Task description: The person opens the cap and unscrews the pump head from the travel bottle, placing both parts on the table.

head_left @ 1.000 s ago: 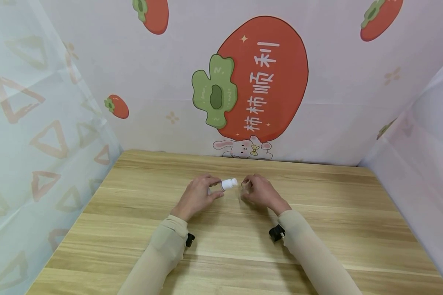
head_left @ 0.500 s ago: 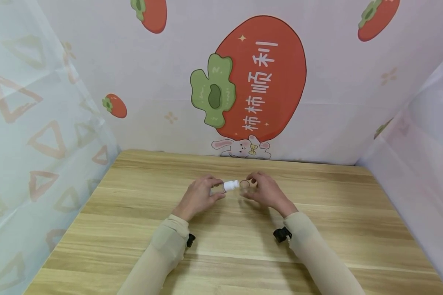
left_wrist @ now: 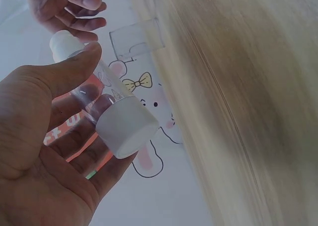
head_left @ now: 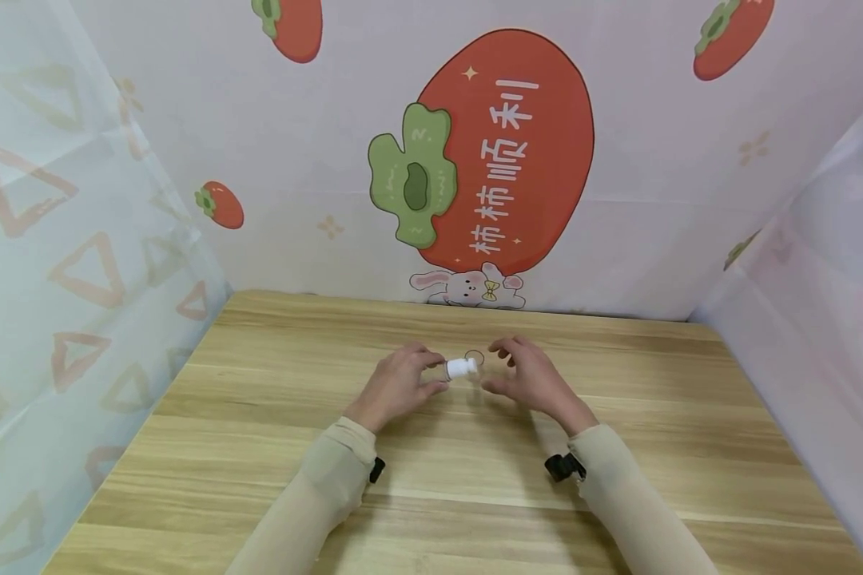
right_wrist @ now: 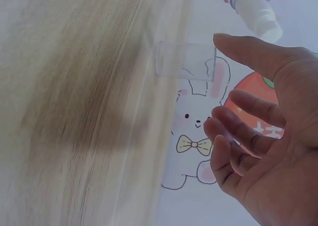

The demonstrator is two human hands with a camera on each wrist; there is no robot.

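My left hand [head_left: 401, 383] grips a small clear bottle [left_wrist: 126, 126] with a white base and a white nozzle top, thumb on one side and fingers on the other. In the head view its white top end [head_left: 463, 368] points right, tilted nearly level above the table. A clear, hollow cap [right_wrist: 186, 61] stands on the table between the hands; its round rim [head_left: 475, 358] shows just behind the bottle's tip. To the right, my right hand [head_left: 532, 379] holds nothing, fingers loosely bent and thumb apart, close beside the cap.
The wood-grain table [head_left: 431, 511] meets a white backdrop [head_left: 640, 255] printed with persimmons and a rabbit. White patterned sheets [head_left: 101, 335] rise on the left and right sides. Black wrist mounts [head_left: 564, 467] hang beneath the sleeves.
My right hand has let go of the clear cap and drawn back to the right, leaving it standing on the table. My left hand has shifted slightly right with the bottle.
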